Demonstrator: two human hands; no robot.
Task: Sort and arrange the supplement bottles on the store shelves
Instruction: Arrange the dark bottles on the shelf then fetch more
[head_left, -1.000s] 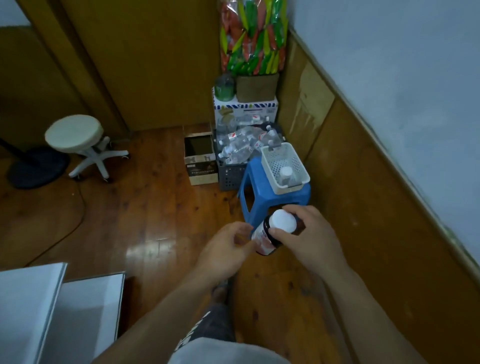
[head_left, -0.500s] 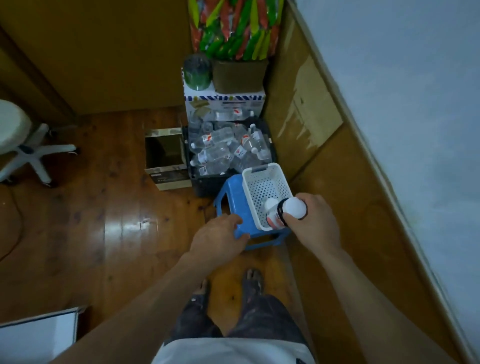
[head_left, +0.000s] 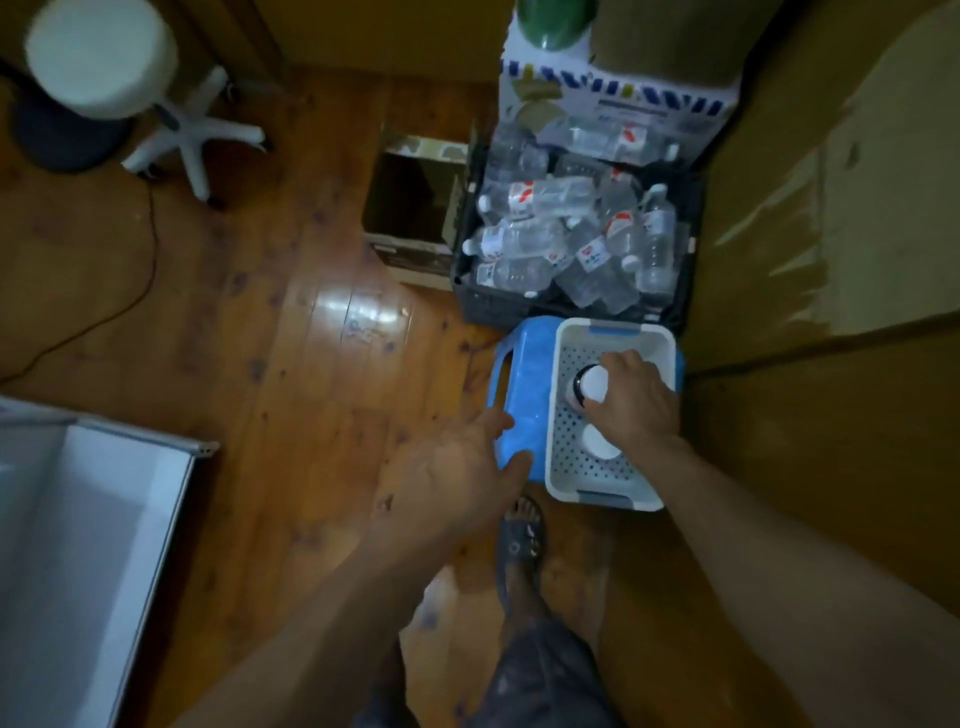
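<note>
Your right hand (head_left: 636, 408) grips a white-capped bottle (head_left: 595, 385) from above, inside the basket (head_left: 613, 326) on the blue stool (head_left: 524, 374), right of centre in the frame. A second bottle (head_left: 600, 442) stands just below it in the basket. Your left hand (head_left: 462, 478) is spread wide and holds nothing, fingertips at the stool's near edge.

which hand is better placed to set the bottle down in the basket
Right. The right hand grips the bottle by its cap, inside the basket, next to a second bottle. The left hand is open and empty, at the stool edge, outside the basket.
</note>
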